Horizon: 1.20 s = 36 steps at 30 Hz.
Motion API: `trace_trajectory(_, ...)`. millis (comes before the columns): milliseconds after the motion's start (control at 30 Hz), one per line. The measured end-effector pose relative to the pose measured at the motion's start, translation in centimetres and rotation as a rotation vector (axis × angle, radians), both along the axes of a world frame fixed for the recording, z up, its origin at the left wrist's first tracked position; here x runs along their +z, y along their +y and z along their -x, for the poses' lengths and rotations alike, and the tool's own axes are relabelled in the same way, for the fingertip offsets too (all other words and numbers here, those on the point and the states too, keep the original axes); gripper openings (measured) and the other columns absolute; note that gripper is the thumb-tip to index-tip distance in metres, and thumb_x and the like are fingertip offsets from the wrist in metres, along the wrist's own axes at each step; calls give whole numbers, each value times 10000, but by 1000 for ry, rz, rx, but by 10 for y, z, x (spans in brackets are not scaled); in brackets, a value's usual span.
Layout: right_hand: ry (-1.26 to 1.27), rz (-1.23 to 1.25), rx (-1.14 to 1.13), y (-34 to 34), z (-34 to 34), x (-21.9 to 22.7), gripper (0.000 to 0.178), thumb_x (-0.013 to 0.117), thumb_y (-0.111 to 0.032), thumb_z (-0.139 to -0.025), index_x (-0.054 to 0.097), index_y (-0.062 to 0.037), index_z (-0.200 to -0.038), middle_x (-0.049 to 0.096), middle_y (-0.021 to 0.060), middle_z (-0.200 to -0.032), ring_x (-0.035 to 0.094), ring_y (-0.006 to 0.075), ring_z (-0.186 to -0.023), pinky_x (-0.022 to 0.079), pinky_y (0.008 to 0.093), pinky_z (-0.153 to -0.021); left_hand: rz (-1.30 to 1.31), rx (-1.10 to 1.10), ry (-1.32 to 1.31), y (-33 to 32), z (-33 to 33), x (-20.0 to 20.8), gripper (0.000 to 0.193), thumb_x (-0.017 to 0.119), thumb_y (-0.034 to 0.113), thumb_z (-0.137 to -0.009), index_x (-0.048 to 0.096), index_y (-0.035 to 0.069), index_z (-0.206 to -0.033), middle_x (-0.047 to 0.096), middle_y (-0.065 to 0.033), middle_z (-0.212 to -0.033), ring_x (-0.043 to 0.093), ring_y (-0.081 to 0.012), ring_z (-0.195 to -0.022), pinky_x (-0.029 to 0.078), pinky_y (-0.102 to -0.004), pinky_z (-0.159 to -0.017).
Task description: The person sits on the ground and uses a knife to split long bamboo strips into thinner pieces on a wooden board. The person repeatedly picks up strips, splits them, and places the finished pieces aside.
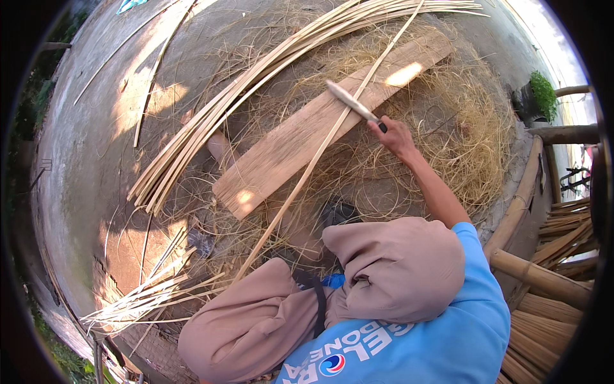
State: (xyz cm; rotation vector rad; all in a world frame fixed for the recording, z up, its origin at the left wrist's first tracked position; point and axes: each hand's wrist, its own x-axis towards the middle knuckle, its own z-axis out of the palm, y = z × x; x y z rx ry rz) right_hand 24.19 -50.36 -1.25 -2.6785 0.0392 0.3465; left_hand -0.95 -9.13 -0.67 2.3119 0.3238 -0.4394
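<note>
My right hand [393, 139] grips a knife [352, 102] by its dark handle. The broad, pale blade lies across a long, thin bamboo strip [318, 153], on top of a wooden plank [291, 146]. This strip runs slantwise from the far edge of the view, over the plank, down to my left knee. Its near end is out of sight beside the knee. My left hand does not show. Fine curled shavings [470, 144] lie heaped around and beyond the plank.
A bundle of bamboo strips [236, 96] curves along the plank's left. Shorter strips [144, 297] lie at lower left, and two thin sticks [153, 80] on the concrete farther off. On the right stand bamboo rails [540, 275], stacked split bamboo [543, 326] and a potted plant [542, 96].
</note>
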Motion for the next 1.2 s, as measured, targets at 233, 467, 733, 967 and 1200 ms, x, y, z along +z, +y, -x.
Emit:
trace_trajectory(233,-38,-378,-482,-44,-60,34,625,501,-607,-1035,601,-22,-838,640,89,-678,689,146,-694,542,301,-600,155,144,217,62,50,12,493,558,504,-1049,672,56,-879,578,-57,-633,539,-189,-565,416,-397,-538)
trace_trajectory(467,358,-817,-451,10,20,33,553,504,-555,-1053,561,-41,-855,576,28,-666,578,129,-501,486,295,-460,207,353,410,121,133,38,504,562,510,-1047,670,51,-868,569,-46,-625,526,-170,-557,407,-388,-529)
trace_trajectory(733,502,-516,-106,27,98,37,566,490,-524,-1070,582,-25,-820,593,43,-621,609,133,-507,505,303,-487,250,442,481,126,168,45,517,567,517,-1044,668,46,-856,558,-32,-616,510,-150,-548,398,-377,-518)
trace_trajectory(967,570,-422,107,72,118,61,604,504,-519,-1067,647,21,-838,582,67,-584,562,155,-504,467,375,-506,247,442,458,134,157,55,528,570,523,-1042,666,42,-846,548,-21,-609,497,-131,-539,389,-367,-508)
trace_trajectory(1200,624,-465,184,114,148,44,564,532,-530,-1055,657,-6,-890,592,62,-626,575,149,-536,464,361,-536,182,433,438,142,157,51,540,574,528,-1040,664,37,-835,539,-9,-601,483,-113,-531,381,-358,-499)
